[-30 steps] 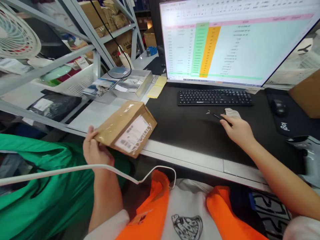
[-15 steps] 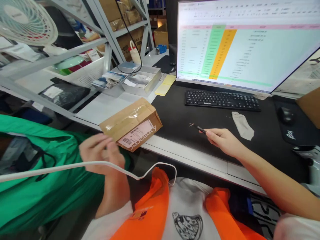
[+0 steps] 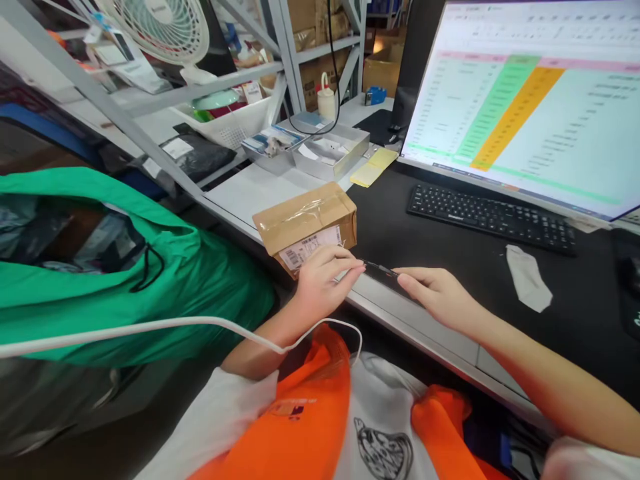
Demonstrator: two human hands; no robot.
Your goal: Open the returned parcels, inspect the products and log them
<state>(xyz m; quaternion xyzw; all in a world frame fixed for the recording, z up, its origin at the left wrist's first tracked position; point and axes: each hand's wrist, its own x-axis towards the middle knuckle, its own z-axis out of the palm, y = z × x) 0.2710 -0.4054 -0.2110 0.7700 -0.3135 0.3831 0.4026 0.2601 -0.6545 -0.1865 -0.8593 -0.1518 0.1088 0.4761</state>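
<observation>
My right hand (image 3: 436,293) is closed round one end of a slim black pen-like tool (image 3: 383,269), held level over the desk's front edge. At the tool's other end, the fingertips of my left hand (image 3: 327,280) are pinched together on its tip. What sits at that tip is too small to make out. Just behind my left hand a taped brown cardboard box (image 3: 306,208) with a white printed label (image 3: 313,245) lies on the desk edge, partly covered by the hand.
A black keyboard (image 3: 493,217) and monitor (image 3: 520,100) stand at the back right, with a pale crumpled strip (image 3: 529,277) in front. Open trays (image 3: 333,152) and yellow notes (image 3: 374,167) lie behind the box. A green bag (image 3: 200,280) stands left; a white cable (image 3: 200,323) crosses in front.
My left hand has swung right, from in front of the box to the tool's tip, and its fingers have pinched there. My view has turned left. The right hand still holds the tool.
</observation>
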